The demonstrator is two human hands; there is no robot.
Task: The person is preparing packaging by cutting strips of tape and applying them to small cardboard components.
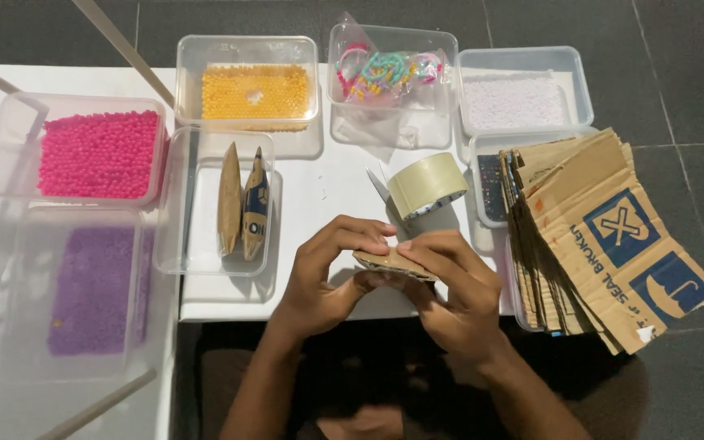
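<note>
Holding a small folded cardboard piece between them, the left hand and the right hand meet at the near edge of the white table. Both hands are closed around the piece, with fingertips pinching its top edge and thumbs under it. Most of the piece is covered by the fingers, so its full shape cannot be told.

I take the roll of clear tape as landmark. It stands on its edge just behind the hands. Something thin and pale sticks out at the left of the roll, hard to make out. To the right of the roll there is a thick stack of cut cardboard sheets, fanned out and hanging over the table edge. It hides most of a tray with dark, multicoloured content.

To the left of the roll lies a clear tray with two folded cardboard shapes, pointed at both ends. Farther left are a tray of pink beads and a tray of purple beads; the second is blurred by its lid or glare. Behind the roll stand a tray of yellow beads, a box with colourful plastic rings and a tray of white beads.

In total I count seven clear containers, four of them with beads, and one tape roll.

The table stands on a dark grey tiled floor. The person's forearms are cut off at the bottom of the view, and the lap is in deep shadow.
</note>
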